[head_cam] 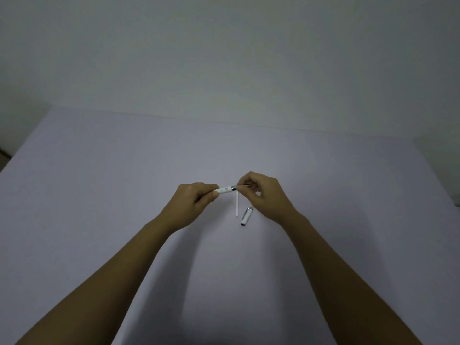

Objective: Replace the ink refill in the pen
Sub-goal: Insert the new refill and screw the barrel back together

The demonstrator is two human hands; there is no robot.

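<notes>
In the middle of the frame the left hand (193,196) and the right hand (261,192) hold the pen (225,190) between them, above the worktop (99,183). Just below the pen a refill (237,204) lies on the worktop. The cap (247,216) lies right of it, near, below the right hand.

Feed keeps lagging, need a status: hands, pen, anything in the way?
Left hand grips pen barrel. Right hand pinches thin refill at barrel mouth. Spare white refill and pen cap on table, clear of work.

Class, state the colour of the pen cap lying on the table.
The pen cap is white with silver ends, seen in the head view.
</notes>
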